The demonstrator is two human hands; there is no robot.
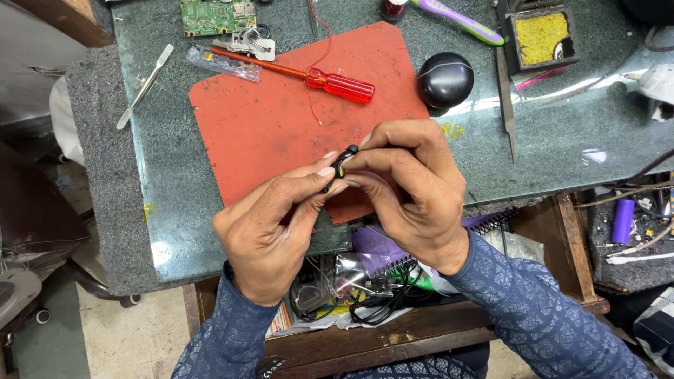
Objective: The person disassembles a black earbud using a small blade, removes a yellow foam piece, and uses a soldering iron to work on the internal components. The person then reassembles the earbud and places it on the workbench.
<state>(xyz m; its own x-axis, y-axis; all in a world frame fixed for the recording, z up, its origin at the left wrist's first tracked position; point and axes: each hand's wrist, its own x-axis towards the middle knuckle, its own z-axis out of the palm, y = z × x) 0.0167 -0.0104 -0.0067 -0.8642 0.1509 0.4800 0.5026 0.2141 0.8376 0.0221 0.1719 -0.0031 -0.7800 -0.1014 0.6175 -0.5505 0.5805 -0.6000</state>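
Pinched tight between fingertips of left hand [270, 235] and right hand [411, 193], the small black plastic part with yellow marking [342, 163] could slip and drop into the cluttered open drawer [365, 281] below the fingers.

A clear plastic bag [223, 63], long and narrow, lies just off the upper left corner of the red mat [281, 119], partly under the orange screwdriver shaft. Below the mat's lower edge, in the open drawer [393, 337], sits crumpled clear plastic wrapping [351, 270] with a silvery sheen, and left of it a small clear packet [309, 291] with dark contents. No labels, signs or screens can be made out.
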